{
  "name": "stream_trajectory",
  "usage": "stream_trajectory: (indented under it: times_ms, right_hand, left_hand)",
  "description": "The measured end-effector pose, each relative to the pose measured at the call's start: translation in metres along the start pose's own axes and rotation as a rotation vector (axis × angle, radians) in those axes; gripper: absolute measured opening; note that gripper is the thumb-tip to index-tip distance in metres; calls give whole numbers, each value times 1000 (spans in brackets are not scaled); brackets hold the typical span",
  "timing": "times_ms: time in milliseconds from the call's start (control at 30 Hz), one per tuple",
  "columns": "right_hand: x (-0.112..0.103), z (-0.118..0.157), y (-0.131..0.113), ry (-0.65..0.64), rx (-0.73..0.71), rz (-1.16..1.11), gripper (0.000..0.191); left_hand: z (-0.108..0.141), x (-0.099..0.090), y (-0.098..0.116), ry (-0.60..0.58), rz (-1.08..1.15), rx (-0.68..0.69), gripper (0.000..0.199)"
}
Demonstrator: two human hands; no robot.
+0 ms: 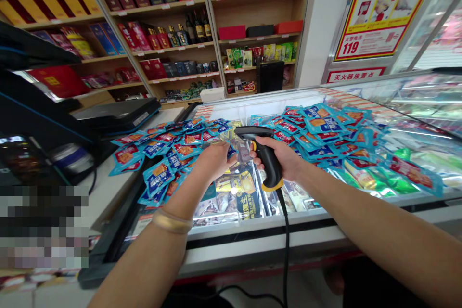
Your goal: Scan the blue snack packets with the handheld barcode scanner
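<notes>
My right hand [285, 155] is wrapped around the grip of a black and yellow barcode scanner [269, 161], and its cable hangs down toward me. Just left of it, my left hand [214, 160] has its fingers closed at the edge of a small clear-wrapped packet [241, 150]. The scanner's head is just above this packet. Beneath both hands is the glass top of a chest freezer [234, 233]. Blue snack packets lie in a left heap [184, 149] and a larger right heap [321, 127].
Bagged frozen goods [234, 192] show through the glass. A checkout machine [32, 106] and a dark flat device [115, 113] stand on the left. Shelves [166, 5] of boxes and bottles line the back. The scanner's cable [286, 250] crosses the freezer's front edge.
</notes>
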State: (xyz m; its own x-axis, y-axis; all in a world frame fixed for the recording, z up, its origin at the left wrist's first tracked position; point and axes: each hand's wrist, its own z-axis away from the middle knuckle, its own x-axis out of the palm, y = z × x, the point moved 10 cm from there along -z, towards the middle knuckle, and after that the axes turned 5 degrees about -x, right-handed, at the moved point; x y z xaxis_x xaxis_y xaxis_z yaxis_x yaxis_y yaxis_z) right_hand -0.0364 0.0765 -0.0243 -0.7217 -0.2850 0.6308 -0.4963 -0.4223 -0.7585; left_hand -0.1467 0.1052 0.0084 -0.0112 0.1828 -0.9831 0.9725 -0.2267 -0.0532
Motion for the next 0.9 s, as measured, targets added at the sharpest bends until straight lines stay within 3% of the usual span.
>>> stream_trajectory:
  times_ms: [100, 233, 333, 567, 800, 900]
  right_hand:
    - [0, 0, 0, 5, -1, -4, 19]
    - [0, 1, -1, 12, 0, -9, 19]
    - [1, 2, -1, 19, 0, 0, 21]
    - [2, 2, -1, 21, 12, -10, 21]
    - [1, 2, -1, 44, 13, -10, 23]
    - [0, 2, -2, 46, 4, -20, 23]
  left_hand:
    - [1, -13, -4, 75, 54, -54, 39]
    - [6, -43, -22, 359, 167, -144, 42]
    - [11, -49, -45, 490, 363, -260, 40]
    - [16, -31, -78, 546, 929, -436, 42]
    - [13, -27, -76, 535, 1077, -392, 45]
    - [9, -16, -77, 534, 1223, -387, 45]
